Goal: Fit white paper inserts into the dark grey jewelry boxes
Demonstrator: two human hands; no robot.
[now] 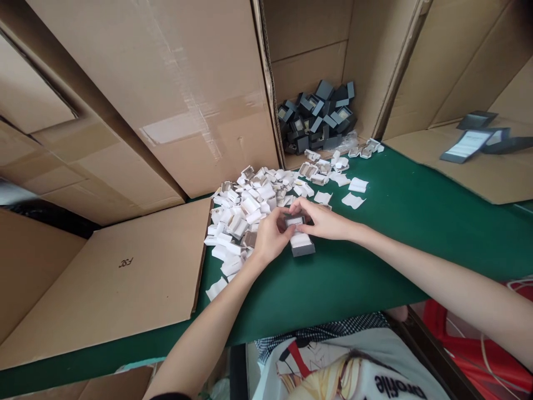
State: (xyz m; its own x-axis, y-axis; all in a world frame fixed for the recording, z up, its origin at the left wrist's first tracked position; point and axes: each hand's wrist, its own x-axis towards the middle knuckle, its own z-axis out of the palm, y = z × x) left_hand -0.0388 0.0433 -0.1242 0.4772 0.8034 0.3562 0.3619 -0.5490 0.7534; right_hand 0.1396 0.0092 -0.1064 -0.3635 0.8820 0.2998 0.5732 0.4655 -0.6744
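Both of my hands close around a small dark grey box (303, 248) with a white inside, held just above the green table. My left hand (272, 234) grips its left side, thumb near the white insert. From the right, my right hand (317, 219) pinches the far part, where a pale panel with small print shows. The fingertips of both hands nearly meet at the far edge. Beside and beyond my left hand spreads a heap of small white folded card pieces (251, 205), some with greyish-brown insides.
An open carton (308, 33) at the back holds a pile of dark grey boxes (316, 116). Loose dark boxes (466, 145) lie on a cardboard flap at right. A large flap (125, 278) covers the table's left side. Tall cartons (166, 83) stand at back left.
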